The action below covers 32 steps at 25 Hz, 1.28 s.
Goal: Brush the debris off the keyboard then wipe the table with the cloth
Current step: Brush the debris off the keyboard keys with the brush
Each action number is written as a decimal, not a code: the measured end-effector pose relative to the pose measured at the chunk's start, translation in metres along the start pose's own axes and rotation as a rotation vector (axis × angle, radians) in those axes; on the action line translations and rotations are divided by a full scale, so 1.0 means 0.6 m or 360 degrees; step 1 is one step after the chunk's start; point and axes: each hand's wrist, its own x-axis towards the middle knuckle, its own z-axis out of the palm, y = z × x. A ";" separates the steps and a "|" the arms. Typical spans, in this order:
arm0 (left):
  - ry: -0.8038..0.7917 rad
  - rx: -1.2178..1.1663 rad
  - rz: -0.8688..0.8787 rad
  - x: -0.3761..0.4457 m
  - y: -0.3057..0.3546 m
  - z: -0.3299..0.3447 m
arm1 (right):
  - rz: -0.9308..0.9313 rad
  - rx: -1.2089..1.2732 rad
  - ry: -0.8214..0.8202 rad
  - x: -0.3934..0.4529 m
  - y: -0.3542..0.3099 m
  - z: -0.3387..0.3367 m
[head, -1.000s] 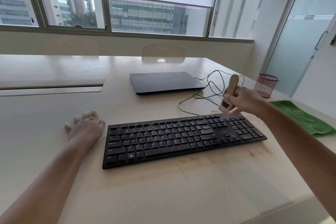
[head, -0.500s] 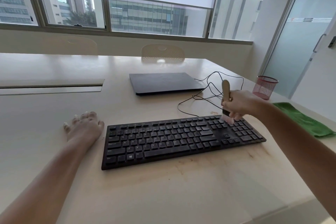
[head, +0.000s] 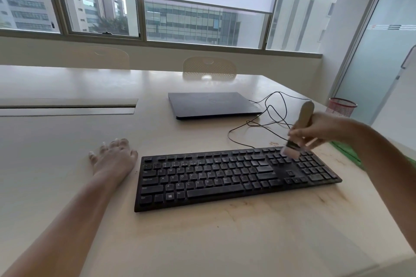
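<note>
The right hand (head: 319, 129) curls its fingers around a wooden-handled brush (head: 300, 127), whose pale bristles touch the keys at the keyboard's (head: 234, 177) one o'clock corner. The black, dusty, flat keyboard lies on the smooth cream table (head: 67, 159). The left hand (head: 114, 157) rests flat, fingers spread, at its nine o'clock side. A folded green cloth (head: 347, 153) lies at three o'clock, partly hidden.

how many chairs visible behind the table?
2. One chair at the far edge of the table, behind the laptop; another chair further left, faint against the wall. Only backrests show; more may be hidden.
</note>
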 end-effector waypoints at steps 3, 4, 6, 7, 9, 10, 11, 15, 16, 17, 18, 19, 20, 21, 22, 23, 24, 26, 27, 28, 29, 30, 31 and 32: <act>-0.0001 -0.0020 0.0008 0.000 0.003 0.001 | -0.0309 0.0438 0.0139 0.021 -0.032 0.063; 0.0002 -0.0034 0.0022 0.001 0.009 0.003 | -0.0345 0.0481 0.0115 0.028 -0.036 0.084; 0.0023 -0.0009 0.0001 -0.001 0.001 0.001 | -0.0348 0.0489 0.0036 0.042 -0.034 0.119; 0.0021 -0.0001 -0.0010 -0.002 -0.001 0.000 | -0.0297 0.0459 0.0054 0.047 -0.022 0.113; 0.0024 -0.0003 -0.0009 -0.002 -0.003 -0.001 | -0.0141 0.0262 0.0242 0.053 0.011 0.070; 0.0025 -0.0004 -0.0015 -0.001 -0.002 0.000 | -0.0061 0.0123 0.0343 0.054 0.026 0.043; 0.0021 -0.0006 -0.0022 -0.002 -0.001 -0.001 | -0.0008 0.0033 0.0416 0.055 0.038 0.022; 0.0015 -0.0018 -0.0022 -0.002 -0.002 -0.001 | -0.0313 0.0222 0.0262 0.058 0.020 0.037; 0.0010 -0.0015 -0.0024 -0.003 -0.002 -0.002 | -0.0368 0.0267 0.0143 0.059 0.010 0.053; 0.0005 -0.0011 -0.0024 -0.004 -0.002 -0.002 | -0.0407 0.0255 0.0065 0.061 0.006 0.065; 0.0006 -0.0006 -0.0023 -0.003 -0.001 -0.002 | -0.0432 0.0202 0.0036 0.068 0.011 0.069; 0.0011 -0.0003 -0.0024 -0.003 -0.001 -0.002 | -0.0445 0.0143 0.0047 0.078 0.024 0.065; 0.0011 -0.0004 -0.0026 -0.002 0.000 -0.002 | -0.0439 0.0084 0.0092 0.086 0.041 0.054; 0.0005 -0.0011 -0.0024 -0.002 0.000 -0.003 | -0.0405 0.0040 0.0163 0.093 0.062 0.036; -0.0002 -0.0017 -0.0020 -0.002 0.001 -0.003 | -0.0341 0.0006 0.0238 0.097 0.083 0.016; -0.0007 -0.0022 -0.0019 -0.002 0.001 -0.003 | -0.0272 -0.0010 0.0302 0.098 0.102 -0.003; -0.0007 -0.0026 -0.0022 -0.002 0.001 -0.002 | -0.0213 -0.0020 0.0357 0.098 0.117 -0.019; 0.0001 -0.0025 -0.0030 -0.002 -0.001 -0.002 | -0.0174 -0.0036 0.0488 0.100 0.126 -0.030; 0.0002 -0.0022 -0.0030 -0.002 -0.002 -0.003 | -0.0188 0.0005 0.0533 0.103 0.126 -0.028; 0.0001 -0.0023 -0.0028 -0.003 -0.001 -0.004 | -0.0200 0.0064 0.0550 0.104 0.124 -0.023; 0.0001 -0.0024 -0.0024 -0.003 0.001 -0.005 | -0.0205 0.0123 0.0541 0.103 0.122 -0.016; 0.0004 -0.0023 -0.0021 -0.003 0.002 -0.005 | -0.0212 0.0110 0.0539 0.102 0.125 -0.011; 0.0003 -0.0023 -0.0021 -0.002 0.002 -0.005 | -0.0204 0.0066 0.0555 0.103 0.131 -0.010; -0.0002 -0.0024 -0.0025 -0.002 0.002 -0.005 | -0.0189 0.0013 0.0599 0.101 0.135 -0.011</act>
